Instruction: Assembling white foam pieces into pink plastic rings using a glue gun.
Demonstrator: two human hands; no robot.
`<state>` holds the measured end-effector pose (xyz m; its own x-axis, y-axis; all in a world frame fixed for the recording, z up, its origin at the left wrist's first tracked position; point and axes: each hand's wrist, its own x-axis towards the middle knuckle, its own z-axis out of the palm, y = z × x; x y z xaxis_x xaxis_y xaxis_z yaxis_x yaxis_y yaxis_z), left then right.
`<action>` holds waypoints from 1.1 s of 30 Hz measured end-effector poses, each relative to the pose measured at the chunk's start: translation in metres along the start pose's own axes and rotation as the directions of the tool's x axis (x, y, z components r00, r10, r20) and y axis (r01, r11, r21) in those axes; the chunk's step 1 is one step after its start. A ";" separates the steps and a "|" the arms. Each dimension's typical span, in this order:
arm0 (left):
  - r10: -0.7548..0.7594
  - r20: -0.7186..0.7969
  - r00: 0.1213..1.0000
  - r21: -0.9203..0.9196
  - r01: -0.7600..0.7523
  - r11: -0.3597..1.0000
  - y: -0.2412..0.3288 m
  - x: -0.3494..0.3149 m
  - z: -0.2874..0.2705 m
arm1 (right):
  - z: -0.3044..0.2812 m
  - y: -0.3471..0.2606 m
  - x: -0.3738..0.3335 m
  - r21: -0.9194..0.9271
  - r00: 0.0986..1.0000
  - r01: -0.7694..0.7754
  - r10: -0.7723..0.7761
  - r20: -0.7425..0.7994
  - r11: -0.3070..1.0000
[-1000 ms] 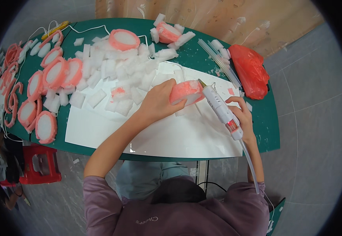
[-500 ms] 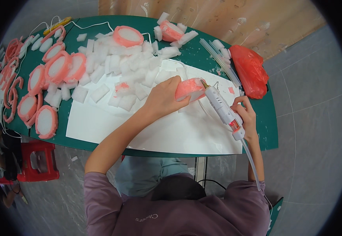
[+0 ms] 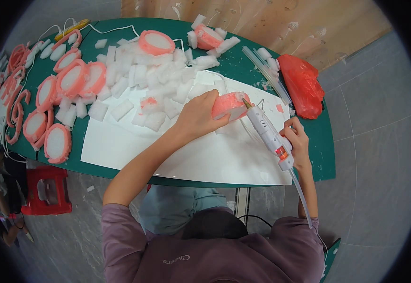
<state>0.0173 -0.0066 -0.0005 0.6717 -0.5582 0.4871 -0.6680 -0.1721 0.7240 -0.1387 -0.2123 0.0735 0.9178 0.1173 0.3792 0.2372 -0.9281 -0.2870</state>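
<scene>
My left hand [image 3: 199, 114] is closed around a pink-and-white foam piece [image 3: 230, 105], held above the white board [image 3: 200, 162]. In my right hand [image 3: 297, 141] is a white glue gun [image 3: 265, 126], its brass nozzle at the right end of the foam piece. Whether the tip touches the foam is hard to tell. A clear glue stick [image 3: 301, 195] sticks out of the gun's rear. Beyond my left hand lies a heap of white foam blocks [image 3: 163, 70], with some pink crumbs [image 3: 148, 101] on it.
Several pink-rimmed white foam ovals [image 3: 57, 144] lie on the green table [image 3: 326, 151] at left. A red plastic bag [image 3: 301, 87] and clear glue sticks [image 3: 266, 73] are at far right. A white cord [image 3: 113, 32] crosses the back. On the floor stands a red stool [image 3: 49, 191].
The view has shifted very slightly. Both hands, the foam piece and the glue gun keep nearly the same positions.
</scene>
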 end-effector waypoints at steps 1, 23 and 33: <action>0.003 -0.005 1.000 -0.003 -0.003 1.000 0.000 0.000 0.000 | 0.000 0.001 0.000 -0.002 1.000 -0.007 0.007 0.004 1.000; 0.004 -0.070 0.998 -0.017 -0.005 1.000 -0.006 -0.001 0.003 | 0.013 0.136 0.044 -0.307 0.995 -0.098 0.093 -0.029 0.947; -0.047 -0.005 0.999 -0.070 0.046 0.996 -0.009 0.003 -0.003 | 0.022 0.137 0.139 -0.624 0.947 -0.079 0.253 0.195 0.777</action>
<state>0.0264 -0.0043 -0.0044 0.7037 -0.5458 0.4549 -0.6122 -0.1409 0.7780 0.0285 -0.3152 0.0677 0.9919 -0.0549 0.1148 -0.0869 -0.9513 0.2958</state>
